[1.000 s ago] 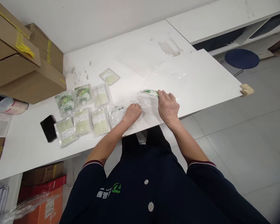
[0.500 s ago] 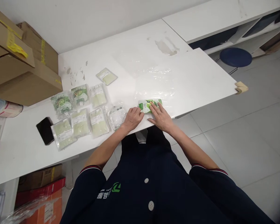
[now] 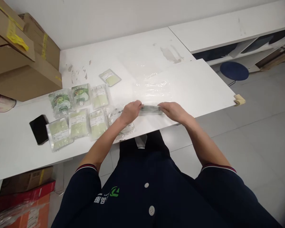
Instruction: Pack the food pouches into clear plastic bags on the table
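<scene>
My left hand is closed on the left end of a green-printed pouch, and my right hand pinches its right end. Clear plastic film seems to cover the pouch, which I see nearly edge-on near the front edge of the table. More clear plastic film stretches away behind it, flat and shiny. Just left of my left hand lies a clear-wrapped pouch, partly hidden by that hand and forearm. Beyond it are several other wrapped pouches, among them a pale green one with a white label.
Cardboard boxes are stacked at the table's left end, with a black phone in front. A lone pouch lies farther back. A tan corner guard caps the table's right corner; a blue stool stands beyond.
The pouch was lying flat with its green print facing up under my right fingers. It is now tipped up and gripped at both ends, slightly farther from the table edge.
</scene>
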`<state>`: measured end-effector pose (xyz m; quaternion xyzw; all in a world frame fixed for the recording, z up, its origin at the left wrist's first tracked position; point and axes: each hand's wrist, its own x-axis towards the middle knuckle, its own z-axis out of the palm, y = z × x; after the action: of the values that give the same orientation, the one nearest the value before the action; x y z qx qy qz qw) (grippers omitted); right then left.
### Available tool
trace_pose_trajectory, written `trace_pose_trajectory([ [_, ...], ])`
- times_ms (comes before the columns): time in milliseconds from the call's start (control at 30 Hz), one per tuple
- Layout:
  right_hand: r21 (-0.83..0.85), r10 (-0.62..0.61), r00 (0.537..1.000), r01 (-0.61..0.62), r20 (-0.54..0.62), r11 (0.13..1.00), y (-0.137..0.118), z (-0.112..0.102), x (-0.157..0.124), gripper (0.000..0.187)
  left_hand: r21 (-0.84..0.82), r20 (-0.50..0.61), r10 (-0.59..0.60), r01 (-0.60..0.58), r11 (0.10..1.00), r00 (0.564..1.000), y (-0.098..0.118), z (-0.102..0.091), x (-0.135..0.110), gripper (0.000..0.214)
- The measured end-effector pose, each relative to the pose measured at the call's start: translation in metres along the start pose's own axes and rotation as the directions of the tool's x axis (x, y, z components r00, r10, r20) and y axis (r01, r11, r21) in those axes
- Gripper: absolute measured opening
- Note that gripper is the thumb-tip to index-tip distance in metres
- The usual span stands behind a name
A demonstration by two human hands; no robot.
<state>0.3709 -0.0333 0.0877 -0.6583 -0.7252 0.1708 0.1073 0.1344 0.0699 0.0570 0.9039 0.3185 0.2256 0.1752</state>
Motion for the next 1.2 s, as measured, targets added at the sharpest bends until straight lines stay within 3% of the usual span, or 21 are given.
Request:
trace_pose_trajectory([
  [167,0.047,0.081,0.995,-0.083,0.052,0.995,0.025,-0.006,0.063,0.022,-0.049,0.000,-0.202,0.202,0.978,0.979,-0.016,0.012,0.048,0.011],
  [267,-0.048,0.083,0.992,-0.079,0.095,0.996,0.033,0.005,0.087,0.021,0.047,0.069,-0.260,0.257,0.965,0.963,-0.029,0.023,0.063,0.011],
  [333,-0.128,0.103,0.993,-0.095,0.059,0.987,0.032,0.013,0.093,0.026,0.125,0.121,-0.294,0.280,0.952,0.948,-0.035,0.030,0.068,0.012],
  [433,-0.252,0.061,0.987,-0.096,-0.146,0.963,0.024,0.021,0.083,0.037,0.225,0.146,-0.314,0.277,0.934,0.938,-0.038,0.037,0.071,0.012],
  [500,-0.276,-0.071,0.979,0.016,-0.192,0.961,0.018,0.024,0.067,0.040,0.298,0.124,-0.297,0.250,0.921,0.947,-0.038,0.039,0.073,0.011],
  [600,-0.252,-0.219,0.975,0.201,-0.044,0.947,0.015,0.031,0.041,0.051,0.382,0.098,-0.206,0.155,0.911,0.974,-0.036,0.040,0.075,0.015],
  [700,-0.317,-0.162,0.985,0.170,0.051,0.933,0.017,0.042,0.029,0.061,0.326,0.206,-0.137,0.064,0.943,0.969,-0.034,0.042,0.079,0.027],
  [800,-0.351,-0.110,0.993,0.118,0.043,0.929,0.019,0.050,0.032,0.063,0.240,0.299,-0.139,0.066,0.968,0.944,-0.033,0.037,0.081,0.032],
  [933,-0.310,-0.099,0.990,0.126,0.104,0.942,0.019,0.043,0.027,0.061,0.099,0.389,-0.086,0.051,0.994,0.917,-0.029,0.008,0.061,0.040],
  [1033,-0.184,-0.135,0.972,0.171,0.194,0.968,0.016,0.026,0.003,0.060,-0.161,0.550,0.005,0.100,0.982,0.835,-0.023,-0.018,0.023,0.061],
  [1100,-0.059,-0.174,0.954,0.194,0.244,0.979,0.013,0.013,-0.014,0.059,-0.218,0.605,0.047,0.109,0.970,0.795,-0.018,-0.027,-0.004,0.080],
  [1133,0.003,-0.185,0.945,0.191,0.268,0.982,0.013,0.007,-0.021,0.059,-0.235,0.602,0.058,0.107,0.966,0.797,-0.016,-0.027,-0.015,0.085],
  [1200,0.107,-0.179,0.930,0.153,0.320,0.982,0.012,-0.005,-0.026,0.059,-0.274,0.536,0.047,0.121,0.954,0.843,-0.012,-0.021,-0.029,0.074],
])
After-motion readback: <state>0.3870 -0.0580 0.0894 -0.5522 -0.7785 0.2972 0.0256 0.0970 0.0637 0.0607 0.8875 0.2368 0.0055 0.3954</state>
